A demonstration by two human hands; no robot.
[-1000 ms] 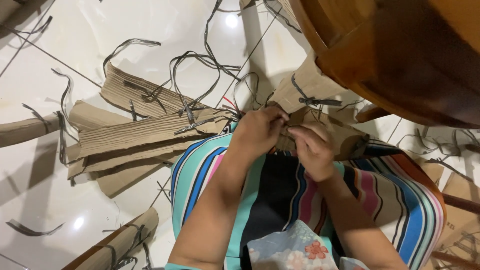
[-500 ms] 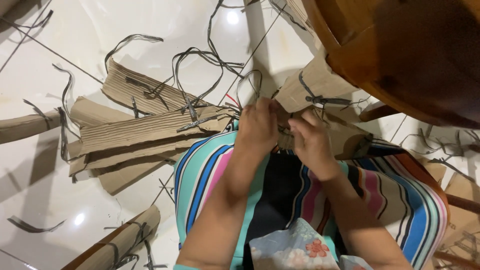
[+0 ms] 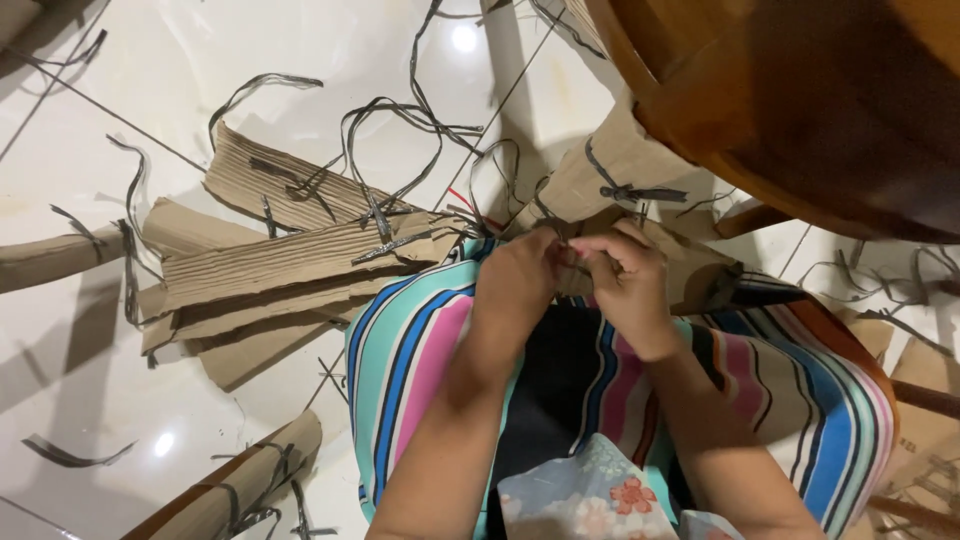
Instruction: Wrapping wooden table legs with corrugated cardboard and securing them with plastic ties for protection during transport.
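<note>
**Two hands pinch a cardboard roll on a striped lap**

The left hand (image 3: 520,275) is curled shut, its fingertips pinched on the near end of a rolled piece of brown cardboard (image 3: 690,270) that lies across the person's lap. The right hand (image 3: 625,280) meets it from the other side, fingers bent and closed on the same end of the roll, so the two hands touch over it. What exactly sits between the fingertips is too small to tell; a thin dark strip seems to run there.

The roll rests on a striped skirt (image 3: 420,350) in turquoise, pink, blue and black, which covers both knees. Below the forearms a patch of pale floral fabric (image 3: 590,495) shows at the bottom edge.

Just beyond the hands a second cardboard bundle (image 3: 620,165), tied round with a dark strap (image 3: 635,192), leans against the rim of a round wooden stool or table (image 3: 800,110) that fills the upper right corner.

To the left of the lap, a stack of flat corrugated cardboard sheets (image 3: 270,270) lies on the white tiled floor (image 3: 130,90), partly tucked under the skirt's edge. Loose dark plastic strips (image 3: 400,130) curl over the sheets and across the tiles. A tied cardboard roll (image 3: 240,490) lies at the lower left, and another roll (image 3: 50,258) juts in from the left edge. More cardboard and strips lie on the floor at the far right.
</note>
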